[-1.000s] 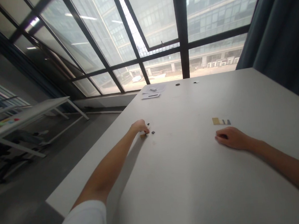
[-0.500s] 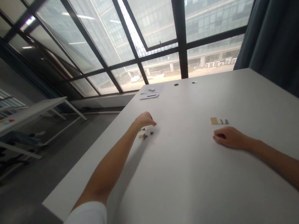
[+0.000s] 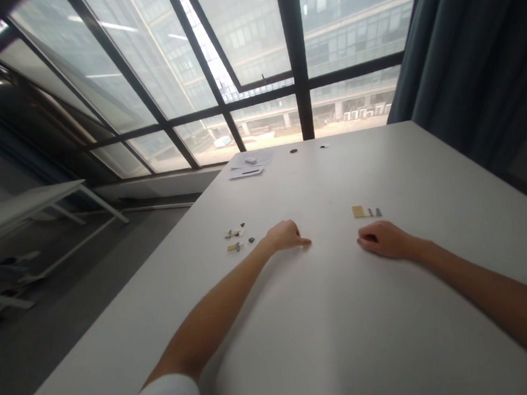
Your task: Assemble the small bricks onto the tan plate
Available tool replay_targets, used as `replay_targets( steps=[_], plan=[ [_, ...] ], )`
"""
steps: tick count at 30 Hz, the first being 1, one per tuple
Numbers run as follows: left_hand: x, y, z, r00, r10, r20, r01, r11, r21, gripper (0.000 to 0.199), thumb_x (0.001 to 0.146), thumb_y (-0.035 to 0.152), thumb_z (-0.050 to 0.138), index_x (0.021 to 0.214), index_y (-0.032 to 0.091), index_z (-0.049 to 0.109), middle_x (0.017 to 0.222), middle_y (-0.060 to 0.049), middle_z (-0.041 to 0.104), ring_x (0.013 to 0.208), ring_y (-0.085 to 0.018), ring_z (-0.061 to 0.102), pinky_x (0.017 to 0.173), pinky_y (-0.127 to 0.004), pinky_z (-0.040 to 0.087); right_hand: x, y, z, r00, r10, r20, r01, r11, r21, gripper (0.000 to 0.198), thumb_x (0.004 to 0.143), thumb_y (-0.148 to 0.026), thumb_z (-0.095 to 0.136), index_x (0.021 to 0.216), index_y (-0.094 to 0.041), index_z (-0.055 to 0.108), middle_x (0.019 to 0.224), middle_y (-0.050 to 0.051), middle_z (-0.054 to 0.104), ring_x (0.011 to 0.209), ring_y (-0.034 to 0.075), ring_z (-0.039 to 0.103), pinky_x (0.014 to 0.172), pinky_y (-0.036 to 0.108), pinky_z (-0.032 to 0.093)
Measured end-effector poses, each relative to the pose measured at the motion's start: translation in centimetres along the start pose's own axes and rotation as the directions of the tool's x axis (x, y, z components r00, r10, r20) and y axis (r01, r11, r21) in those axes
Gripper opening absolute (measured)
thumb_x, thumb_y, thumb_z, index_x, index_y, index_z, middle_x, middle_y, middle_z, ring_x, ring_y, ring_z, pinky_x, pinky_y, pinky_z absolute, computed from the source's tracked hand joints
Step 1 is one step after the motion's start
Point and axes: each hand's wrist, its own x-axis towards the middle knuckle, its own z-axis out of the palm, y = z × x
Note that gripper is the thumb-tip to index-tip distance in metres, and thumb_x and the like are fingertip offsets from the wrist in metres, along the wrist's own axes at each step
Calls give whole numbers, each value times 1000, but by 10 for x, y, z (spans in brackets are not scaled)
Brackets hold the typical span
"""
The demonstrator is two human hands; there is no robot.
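My left hand (image 3: 286,235) is low over the middle of the white table (image 3: 348,325). Its thumb and fingers are pinched around a small tan piece (image 3: 304,246), mostly covered by the fingertips. My right hand (image 3: 383,240) rests on the table with its fingers curled inward; what they enclose, if anything, is hidden. Just beyond it lie a flat tan piece (image 3: 358,212) and small grey pieces (image 3: 375,212) in a row. To the left of my left hand are several small parts: a tan-and-grey piece (image 3: 234,247), a dark piece (image 3: 251,240) and a pale cluster (image 3: 234,232).
White papers (image 3: 247,172) with a small white object (image 3: 251,160) lie at the table's far left corner. A round dark disc (image 3: 293,151) is near the far edge. Windows stand behind the table, a dark curtain (image 3: 446,71) at right, another table (image 3: 28,206) at left.
My left hand has moved right and nearer, from above the left-hand parts to the middle of the table. My right hand stays in place on the table. The view has turned slightly right.
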Motion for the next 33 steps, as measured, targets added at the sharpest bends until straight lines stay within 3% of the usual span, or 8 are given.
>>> replay_targets(
  steps=[3, 5, 8, 16, 20, 25, 29, 33],
  plan=[
    [-4, -16, -7, 974, 222, -38, -223, 974, -33, 30, 75, 45, 72, 92, 21, 81, 71, -1, 67, 61, -13, 54, 57, -25, 36, 0, 1, 1, 1000, 1, -1, -1, 1000, -2, 33, 86, -33, 51, 57, -19, 47, 53, -2, 46, 53, 12, 33, 57, 28, 20],
    [-7, -26, -8, 950, 310, -30, -311, 949, -49, 40, 73, 45, 76, 106, 25, 79, 73, 0, 64, 61, -12, 52, 59, -24, 35, 0, 2, 1, 1000, -1, -8, 1, 1000, -6, 32, 85, -33, 51, 57, -19, 47, 53, -2, 46, 53, 12, 33, 57, 27, 20],
    [-10, -34, 1, 949, 313, -36, -315, 947, -61, 44, 71, 46, 78, 110, 25, 78, 72, 1, 61, 62, -12, 50, 60, -24, 35, 0, 2, 0, 1000, -4, -13, 4, 1000, -10, 32, 85, -33, 51, 57, -19, 47, 53, -2, 46, 54, 11, 33, 57, 27, 20],
    [-5, -31, 28, 925, 347, -152, -369, 917, -154, 27, 75, 35, 69, 96, 19, 77, 63, 4, 51, 57, -9, 44, 58, -23, 33, -1, 2, -1, 1000, 2, -12, -3, 1000, -18, 32, 86, -33, 50, 57, -18, 47, 53, -2, 46, 54, 11, 34, 57, 27, 21],
    [0, -16, 30, 905, 354, -234, -383, 919, -90, 24, 72, 35, 70, 90, 20, 75, 68, 2, 58, 62, -11, 49, 62, -24, 38, -1, 4, 1, 1000, -5, -19, 5, 1000, -10, 32, 86, -34, 51, 58, -18, 50, 53, -2, 49, 54, 11, 36, 57, 27, 22],
    [12, 27, 29, 844, 400, -357, -438, 899, -29, 24, 74, 35, 69, 93, 22, 73, 79, -1, 65, 71, -14, 57, 69, -24, 43, 0, 3, 1, 1000, -7, -18, 7, 1000, 12, 28, 86, -35, 55, 64, -19, 58, 56, -2, 54, 54, 11, 42, 57, 25, 27],
    [23, 61, 34, 798, 437, -416, -489, 872, -23, 26, 76, 38, 69, 97, 24, 72, 84, 0, 67, 74, -14, 60, 70, -24, 45, -1, 0, 0, 996, 32, -85, -24, 994, 103, 15, 84, -32, 61, 90, -20, 68, 59, -4, 56, 55, 12, 48, 59, 24, 33],
    [30, 75, 45, 785, 430, -446, -485, 875, -11, 25, 80, 37, 67, 101, 24, 71, 90, -1, 68, 77, -14, 62, 72, -24, 46, -1, -1, 1, 983, 38, -178, -11, 989, 149, 33, 81, -30, 69, 112, -21, 66, 64, -4, 60, 59, 14, 53, 61, 25, 38]
  ],
)
